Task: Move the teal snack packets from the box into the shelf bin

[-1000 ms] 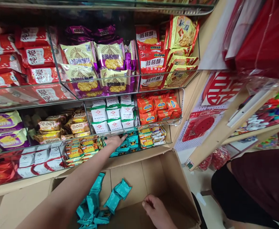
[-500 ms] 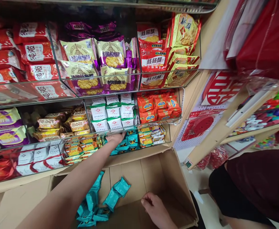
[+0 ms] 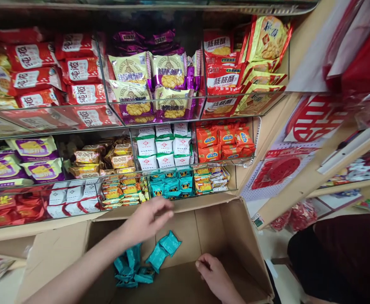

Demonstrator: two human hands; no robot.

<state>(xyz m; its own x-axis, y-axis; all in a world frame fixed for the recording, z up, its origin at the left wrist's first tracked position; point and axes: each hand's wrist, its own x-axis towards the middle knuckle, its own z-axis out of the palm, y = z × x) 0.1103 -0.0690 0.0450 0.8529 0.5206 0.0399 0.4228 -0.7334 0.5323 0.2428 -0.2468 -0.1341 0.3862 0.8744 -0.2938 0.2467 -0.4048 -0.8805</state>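
My left hand (image 3: 151, 216) is over the far side of an open cardboard box (image 3: 91, 249), in front of the lower shelf. Its fingers are stretched out and the thumb is apart, with nothing visible in them. Several small teal snack packets (image 3: 157, 257) lie on the bottom of the box, below that hand. More teal packets (image 3: 168, 188) fill a compartment of the shelf just beyond it. My right hand (image 3: 214, 274) is above the near right part of the box. Its fingers are curled in, and no packet shows in them.
Clear-fronted shelves hold white packets with green edges (image 3: 165, 145), orange packets (image 3: 218, 141) and purple-and-cream biscuit packs (image 3: 168, 71). A wooden shelf post (image 3: 271, 202) stands at the right. Beside the box at lower right is a person in dark clothes (image 3: 339, 257).
My left hand has drawn back from the teal packets on the shelf to above the box, and its fingers now show. My right hand stays over the box. The view has shifted left.
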